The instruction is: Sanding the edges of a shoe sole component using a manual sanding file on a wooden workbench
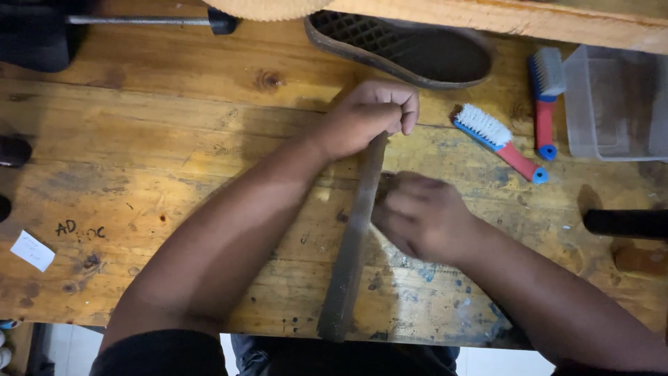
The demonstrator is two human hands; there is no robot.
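A long, flat, dark strip [350, 257] lies along the wooden workbench [174, 160], reaching from the near edge toward the far side. My left hand [369, 117] is closed in a fist around the strip's far end. My right hand [421, 216] is blurred with motion and presses on the strip's right side near its middle; whether it holds something small I cannot tell.
A dark shoe sole [410, 52] lies tread-up at the back. Two red-and-blue brushes [497, 139] [546, 97] lie to the right, beside a clear plastic box [616, 101]. A black handle [626, 223] juts in at right, a metal rod [139, 21] at back left, a paper slip [31, 251] at left.
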